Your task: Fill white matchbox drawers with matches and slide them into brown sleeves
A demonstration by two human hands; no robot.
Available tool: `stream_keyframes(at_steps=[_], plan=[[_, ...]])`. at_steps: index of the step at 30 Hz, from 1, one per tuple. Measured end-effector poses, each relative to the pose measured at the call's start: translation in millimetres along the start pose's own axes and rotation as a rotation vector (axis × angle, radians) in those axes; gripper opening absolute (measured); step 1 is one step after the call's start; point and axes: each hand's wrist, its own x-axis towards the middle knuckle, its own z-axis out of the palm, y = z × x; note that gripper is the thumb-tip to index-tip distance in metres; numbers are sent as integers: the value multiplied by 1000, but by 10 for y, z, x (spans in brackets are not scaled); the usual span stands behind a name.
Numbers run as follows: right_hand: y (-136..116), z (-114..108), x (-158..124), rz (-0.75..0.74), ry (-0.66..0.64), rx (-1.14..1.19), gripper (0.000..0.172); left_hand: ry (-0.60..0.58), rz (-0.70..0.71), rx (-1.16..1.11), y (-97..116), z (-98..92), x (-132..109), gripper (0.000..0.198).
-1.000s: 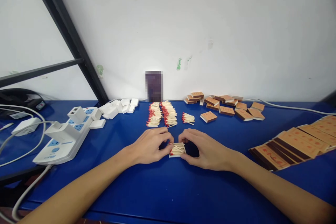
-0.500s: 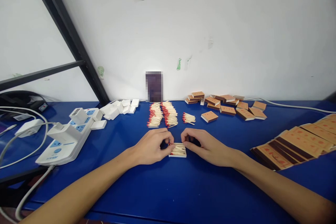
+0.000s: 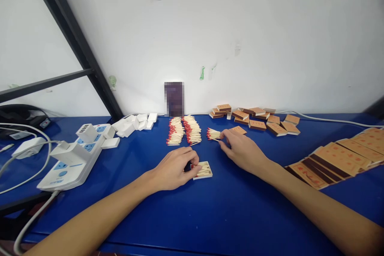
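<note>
A small white matchbox tray (image 3: pixel 207 175) with red-headed matches in it lies on the blue table. My left hand (image 3: pixel 177 169) is closed at the tray's left end, thumb and fingers on that edge and over some match heads. Further back, a small pile of matches (image 3: pixel 213 133) lies with its red heads to the left. My right hand (image 3: pixel 243 148) is at the white stick ends of this pile, thumb and forefinger closed around the nearest match ends. Two larger rows of matches, a left row (image 3: pixel 176 131) and a right row (image 3: pixel 192 130), lie behind my left hand.
Matchbox sleeves (image 3: pixel 257 125) are heaped at the back right, one partly behind my right hand. Flat overlapping matchbox pieces (image 3: pixel 333 160) lie at the right. White trays (image 3: pixel 129 125) and a power strip (image 3: pixel 72 170) with cables stand left. A blurred dark panel (image 3: pixel 174 99) leans against the wall.
My right hand has left the tray and moved back and slightly right to the small match pile. My left hand has stayed at the tray. The view has shifted slightly.
</note>
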Motion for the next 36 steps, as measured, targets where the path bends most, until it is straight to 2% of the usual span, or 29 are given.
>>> stream_keyframes(at_steps=[4, 10, 14, 20, 26, 32, 36], plan=[[130, 76, 45, -20, -45, -11, 15, -2, 7, -26, -13, 22, 3, 15], [90, 90, 53, -56, -43, -25, 19, -16, 28, 17, 31, -25, -20, 18], [5, -24, 5, -166, -39, 5, 15, -40, 92, 99, 54, -42, -31, 35], [-240, -282, -128, -426, -146, 100, 11, -19, 46, 107, -52, -40, -16, 38], [-392, -280, -205, -492, -261, 120, 10, 17, 19, 62, -146, -41, -4, 37], [-343, -241, -172, -436, -203, 115, 7, -8, 143, 145, -159, -55, 2, 36], [-183, -246, -76, -314, 26, -102, 15, -53, 205, 270, -135, -90, 4, 35]])
